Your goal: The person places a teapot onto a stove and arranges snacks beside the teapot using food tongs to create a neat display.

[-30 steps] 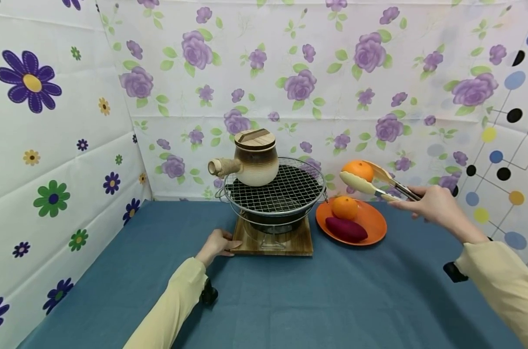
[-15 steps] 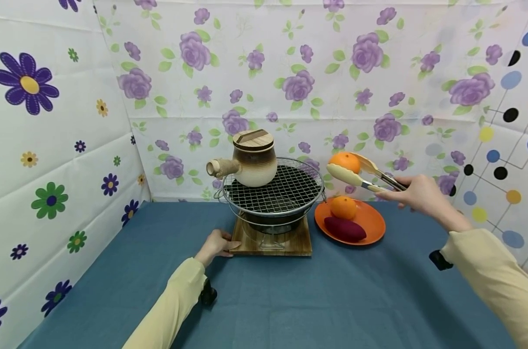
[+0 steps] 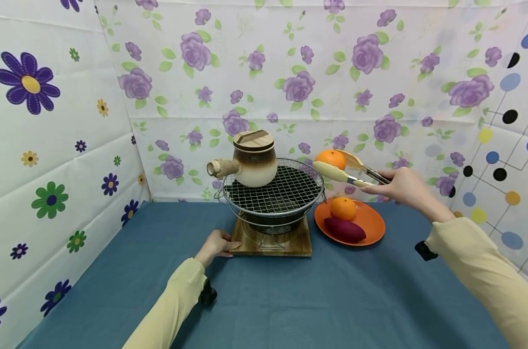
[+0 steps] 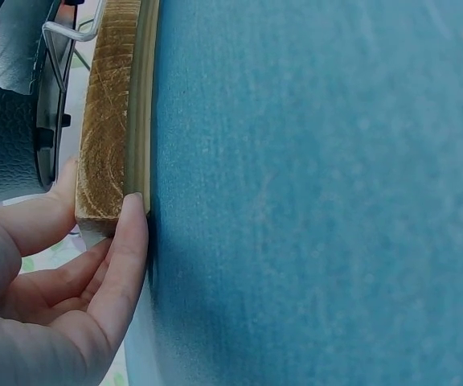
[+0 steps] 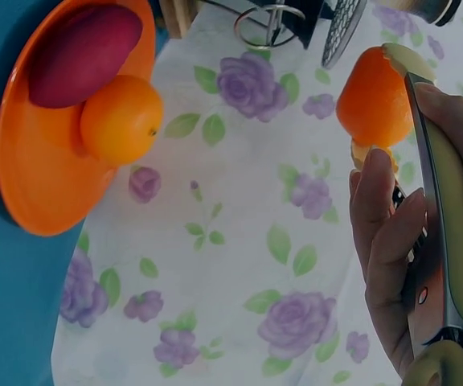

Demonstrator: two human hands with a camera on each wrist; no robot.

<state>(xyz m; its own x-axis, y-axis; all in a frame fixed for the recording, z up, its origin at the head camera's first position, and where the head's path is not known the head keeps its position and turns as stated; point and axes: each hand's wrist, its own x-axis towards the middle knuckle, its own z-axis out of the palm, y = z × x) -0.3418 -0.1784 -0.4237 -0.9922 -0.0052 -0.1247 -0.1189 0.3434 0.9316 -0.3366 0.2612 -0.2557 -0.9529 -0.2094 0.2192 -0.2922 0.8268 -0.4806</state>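
My right hand (image 3: pixel 401 188) grips a pair of tongs (image 3: pixel 368 175) with cream tips. Between those tips an orange (image 3: pixel 331 158) is held up in the air, near the right rim of the round wire grill rack (image 3: pixel 286 186). In the right wrist view the same orange (image 5: pixel 374 98) shows beyond my fingers. My left hand (image 3: pixel 217 244) holds the front left corner of the wooden board (image 3: pixel 272 251) under the grill, thumb on top. Fingers and thumb sit on either side of the board's corner (image 4: pixel 103 181) in the left wrist view.
A clay pot (image 3: pixel 255 167) with a wooden lid and side handle stands on the rack's left part. Right of the grill, an orange plate (image 3: pixel 375 225) bears another orange (image 3: pixel 343 208) and a purple sweet potato (image 3: pixel 344 229). Blue cloth (image 3: pixel 281 300) covers the table; flowered sheets hang behind.
My right hand has moved left with the tongs and the orange, from above the plate toward the grill's right rim. The left hand stays at the board's corner.
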